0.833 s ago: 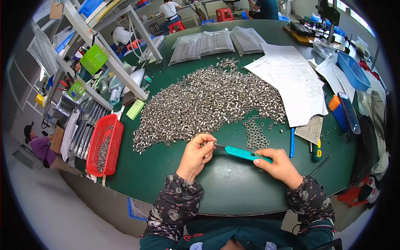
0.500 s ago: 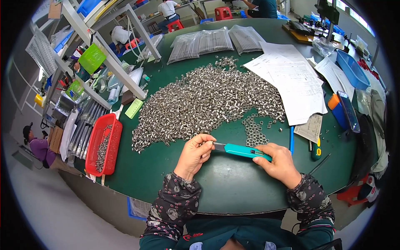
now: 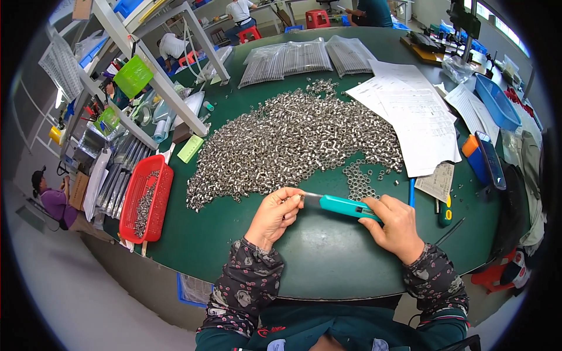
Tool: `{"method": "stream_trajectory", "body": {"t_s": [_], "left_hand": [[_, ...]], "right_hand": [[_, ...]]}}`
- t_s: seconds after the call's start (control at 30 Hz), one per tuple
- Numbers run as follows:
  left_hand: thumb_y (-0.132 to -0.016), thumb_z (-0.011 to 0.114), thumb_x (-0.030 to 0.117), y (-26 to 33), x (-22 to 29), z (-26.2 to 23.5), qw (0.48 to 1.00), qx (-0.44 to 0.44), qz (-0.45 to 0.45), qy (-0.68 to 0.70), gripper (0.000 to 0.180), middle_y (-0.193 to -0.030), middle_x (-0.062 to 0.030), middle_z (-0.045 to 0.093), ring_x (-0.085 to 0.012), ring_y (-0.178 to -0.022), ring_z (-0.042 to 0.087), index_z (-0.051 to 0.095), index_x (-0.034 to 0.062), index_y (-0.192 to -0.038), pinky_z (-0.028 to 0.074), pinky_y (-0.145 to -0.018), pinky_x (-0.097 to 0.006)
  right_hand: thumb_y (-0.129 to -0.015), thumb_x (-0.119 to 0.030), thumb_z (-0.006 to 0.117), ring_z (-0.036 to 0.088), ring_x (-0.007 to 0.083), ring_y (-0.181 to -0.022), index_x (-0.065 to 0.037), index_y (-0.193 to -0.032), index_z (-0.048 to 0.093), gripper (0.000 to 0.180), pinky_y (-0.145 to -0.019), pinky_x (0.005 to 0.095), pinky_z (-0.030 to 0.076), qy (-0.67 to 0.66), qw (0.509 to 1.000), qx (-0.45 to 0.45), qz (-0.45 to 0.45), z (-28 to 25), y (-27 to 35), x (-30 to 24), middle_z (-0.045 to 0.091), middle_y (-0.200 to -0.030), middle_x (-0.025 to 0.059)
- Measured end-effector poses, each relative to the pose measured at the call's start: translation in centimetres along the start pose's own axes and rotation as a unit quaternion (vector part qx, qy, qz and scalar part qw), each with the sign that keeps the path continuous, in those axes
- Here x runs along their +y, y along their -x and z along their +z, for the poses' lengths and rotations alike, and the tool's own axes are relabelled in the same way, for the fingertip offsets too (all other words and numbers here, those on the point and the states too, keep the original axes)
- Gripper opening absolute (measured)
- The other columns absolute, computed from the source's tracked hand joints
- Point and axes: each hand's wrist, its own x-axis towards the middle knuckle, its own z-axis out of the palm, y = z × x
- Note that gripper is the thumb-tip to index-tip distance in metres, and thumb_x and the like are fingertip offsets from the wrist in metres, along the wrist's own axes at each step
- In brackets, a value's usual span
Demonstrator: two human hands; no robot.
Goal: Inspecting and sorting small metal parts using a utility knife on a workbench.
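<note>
My right hand [image 3: 395, 227] is wrapped round the rear of a teal utility knife [image 3: 344, 206], its blade extended toward the left. The blade tip meets the fingertips of my left hand [image 3: 272, 217]. Thumb and forefinger there are pinched on a small metal ring [image 3: 301, 198], mostly hidden by the fingers. Just beyond both hands spreads a large heap of short silvery metal sleeves [image 3: 293, 140]. A patch of rings standing on end [image 3: 359, 182] lies beside the knife handle.
A red basket [image 3: 165, 199] holding metal pieces stands at the left. Papers [image 3: 418, 128], a blue pen [image 3: 411, 193], a yellow-green screwdriver [image 3: 445, 212] and a phone [image 3: 490, 159] lie to the right. Bagged rods [image 3: 307, 57] lie at the back. Other people sit farther off.
The knife's front end has tipped slightly away from me and shifted a little right, its blade still at the left fingertips. The left hand keeps its pinch.
</note>
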Motion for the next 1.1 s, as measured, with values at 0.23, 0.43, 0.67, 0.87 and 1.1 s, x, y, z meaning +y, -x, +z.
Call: {"method": "stream_trajectory", "body": {"t_s": [0.23,0.43,0.67,0.87,1.1], "left_hand": [[-0.085,0.051,0.009,-0.2,0.1,-0.5,0.998,0.038,0.021,0.049,0.012,-0.073,-0.0012,0.052,-0.0012,-0.047,0.035,0.054,0.0014,-0.094,0.024,-0.035,-0.013],[-0.087,0.048,0.011,-0.4,0.0,-0.5,0.997,0.033,0.024,0.072,0.012,-0.075,-0.0020,0.051,-0.0019,-0.049,0.036,0.053,0.0032,-0.094,0.024,-0.035,-0.013],[-0.088,0.047,0.012,-0.5,-0.1,-0.3,0.996,0.027,0.041,0.067,0.013,-0.079,-0.0032,0.051,-0.0026,-0.050,0.036,0.052,0.0038,-0.096,0.025,-0.036,-0.013],[-0.088,0.047,0.014,-0.2,-0.2,-0.1,0.997,0.036,0.045,0.048,0.016,-0.079,-0.0032,0.052,-0.0023,-0.050,0.036,0.052,0.0026,-0.099,0.026,-0.036,-0.013],[-0.088,0.048,0.014,-0.4,-0.4,-0.1,0.998,0.047,0.034,0.035,0.018,-0.078,-0.0021,0.051,-0.0016,-0.049,0.035,0.053,0.0006,-0.098,0.025,-0.036,-0.013]], "right_hand": [[-0.060,-0.013,0.069,0.048,0.0213,-0.060,-0.007,-0.091,0.058,0.033,-0.051,0.0320,0.039,0.066,0.996,-0.001,-0.054,-0.1,0.1,-0.1,0.045,-0.065,0.0054],[-0.059,-0.012,0.068,0.047,0.0222,-0.059,-0.007,-0.090,0.058,0.033,-0.050,0.0326,0.038,0.103,0.993,-0.021,-0.059,-0.3,-0.2,-0.3,0.046,-0.065,0.0057],[-0.064,-0.015,0.068,0.049,0.0242,-0.058,-0.006,-0.090,0.057,0.029,-0.049,0.0348,0.040,0.005,1.000,0.013,0.011,-0.3,0.2,-0.3,0.047,-0.064,0.0077],[-0.066,-0.017,0.066,0.052,0.0262,-0.059,-0.005,-0.089,0.058,0.027,-0.051,0.0357,0.041,-0.031,0.999,-0.017,0.025,0.4,0.4,-0.4,0.050,-0.063,0.0092],[-0.069,-0.021,0.064,0.055,0.0290,-0.062,-0.004,-0.090,0.059,0.028,-0.054,0.0368,0.043,-0.086,0.993,-0.046,0.067,0.5,0.7,0.1,0.055,-0.069,0.0113]]}}
